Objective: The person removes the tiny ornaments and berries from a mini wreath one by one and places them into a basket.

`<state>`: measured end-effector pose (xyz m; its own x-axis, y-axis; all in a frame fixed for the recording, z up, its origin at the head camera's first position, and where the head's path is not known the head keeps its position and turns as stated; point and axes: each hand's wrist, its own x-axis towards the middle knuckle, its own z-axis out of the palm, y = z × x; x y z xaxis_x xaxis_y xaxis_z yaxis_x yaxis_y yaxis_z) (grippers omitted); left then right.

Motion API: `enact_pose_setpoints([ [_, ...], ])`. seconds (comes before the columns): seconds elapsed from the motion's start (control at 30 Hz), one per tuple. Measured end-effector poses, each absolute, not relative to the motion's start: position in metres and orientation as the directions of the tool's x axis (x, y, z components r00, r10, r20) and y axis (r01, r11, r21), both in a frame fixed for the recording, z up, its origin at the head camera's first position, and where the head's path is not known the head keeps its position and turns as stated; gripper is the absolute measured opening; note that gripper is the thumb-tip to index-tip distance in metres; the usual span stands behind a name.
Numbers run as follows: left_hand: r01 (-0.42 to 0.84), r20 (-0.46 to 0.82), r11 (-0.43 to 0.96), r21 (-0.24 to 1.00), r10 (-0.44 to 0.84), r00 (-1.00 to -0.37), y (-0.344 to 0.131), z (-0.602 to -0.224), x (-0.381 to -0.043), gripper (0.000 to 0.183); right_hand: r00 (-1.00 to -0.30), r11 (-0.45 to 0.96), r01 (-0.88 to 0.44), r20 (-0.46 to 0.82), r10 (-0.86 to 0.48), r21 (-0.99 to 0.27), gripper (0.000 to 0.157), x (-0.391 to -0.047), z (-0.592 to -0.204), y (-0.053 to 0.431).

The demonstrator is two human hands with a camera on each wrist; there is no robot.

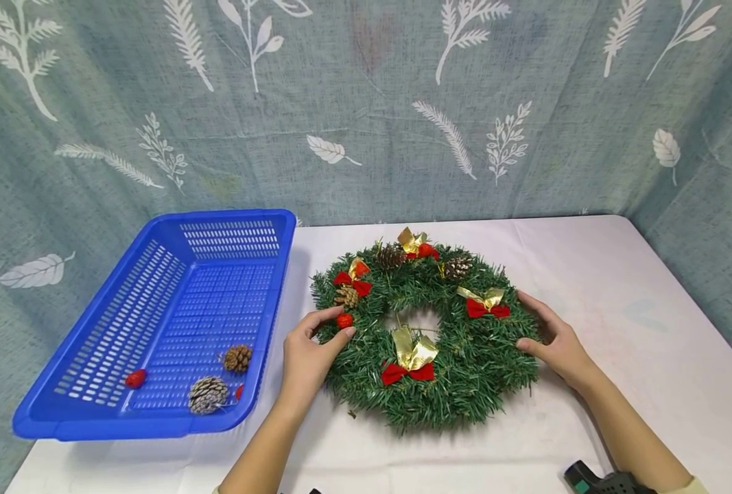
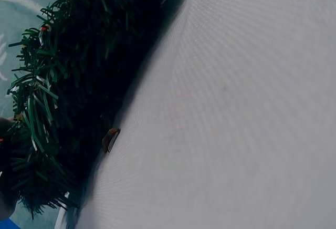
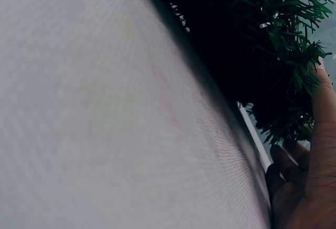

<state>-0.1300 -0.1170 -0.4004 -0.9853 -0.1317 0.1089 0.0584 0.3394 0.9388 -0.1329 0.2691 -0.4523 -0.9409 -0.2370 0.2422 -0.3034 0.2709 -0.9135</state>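
Black device (image 1: 615, 482) nearest; your left hand (image 1: 311, 348), right hand (image 1: 561, 348) pinch wreath (image 1: 464, 353); likely light, springy: hold rim (image 1: 520, 374), spare bows (image 1: 395, 374).

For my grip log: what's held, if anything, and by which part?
The wreath, by its outer edge: left hand at left, right hand at right. A red berry sits between left thumb and forefinger; whether pinched is unclear.

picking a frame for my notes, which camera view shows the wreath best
The head view: the wreath shows there as a nearly whole ring, open middle included, between the left hand and right hand. Each wrist view catches only a shadowed part of it, cut off by the frame.
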Motion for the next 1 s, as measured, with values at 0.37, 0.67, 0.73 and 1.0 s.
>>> enact_pose_setpoints([
  [0.37,0.083,0.137,0.339,0.937,-0.141,-0.980,-0.1172,-0.4015,-0.1294,0.035,-0.940,0.251,-0.299,0.240,-0.241,-0.921,0.074,-0.1329,-0.4531,0.2687],
  [0.67,0.086,0.144,0.328,0.941,-0.158,-0.977,-0.1151,-0.4020,-0.1304,0.034,-0.940,0.257,-0.302,0.241,-0.243,-0.918,0.074,-0.1327,-0.4520,0.2687],
  [0.73,0.089,0.149,0.329,0.940,-0.162,-0.975,-0.1148,-0.4016,-0.1304,0.033,-0.940,0.256,-0.301,0.240,-0.244,-0.919,0.074,-0.1328,-0.4516,0.2686],
  [1.0,0.100,0.161,0.318,0.943,-0.172,-0.972,-0.1133,-0.4010,-0.1306,0.033,-0.938,0.247,-0.304,0.244,-0.245,-0.920,0.074,-0.1328,-0.4509,0.2690],
])
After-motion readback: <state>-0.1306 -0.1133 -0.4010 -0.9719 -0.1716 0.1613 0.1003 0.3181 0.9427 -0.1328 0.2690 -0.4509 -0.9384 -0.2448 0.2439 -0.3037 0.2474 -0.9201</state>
